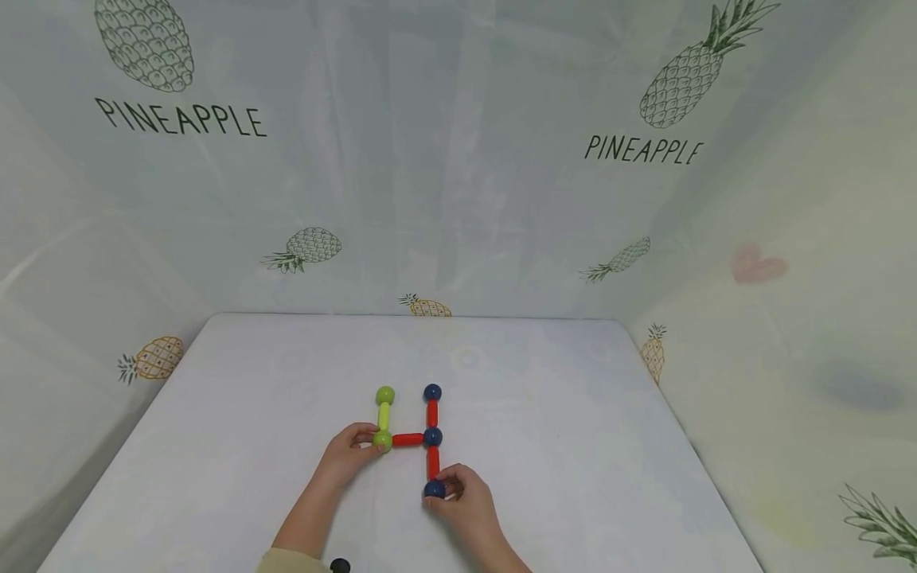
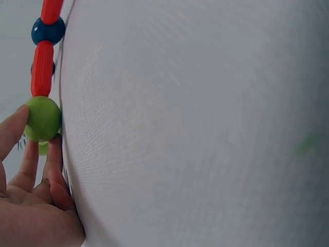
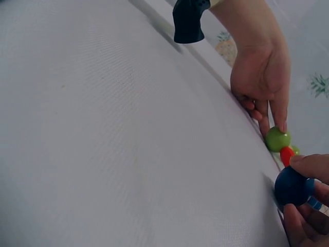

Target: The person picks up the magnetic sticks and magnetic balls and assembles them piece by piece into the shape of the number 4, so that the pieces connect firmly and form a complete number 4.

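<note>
A flat figure of balls and rods lies on the white table. My left hand [image 1: 349, 455] pinches the near green ball [image 2: 43, 119] between thumb and fingers. From that ball a yellow-green rod [image 1: 384, 417] runs back to a second green ball [image 1: 385, 395], and a red rod [image 1: 409, 439] runs right to the middle blue ball [image 1: 433, 436]. Two more red rods leave the middle ball, one back to the far blue ball [image 1: 433, 391], one forward to the near blue ball [image 3: 291, 186]. My right hand [image 1: 467, 501] pinches this near blue ball with thumb and fingers.
The white table [image 1: 573, 446] spreads around the figure. Cloth walls [image 1: 458, 159] printed with pineapples stand behind it and at both sides. A black round object [image 1: 340, 566] shows by the left sleeve [image 1: 292, 562] at the bottom edge.
</note>
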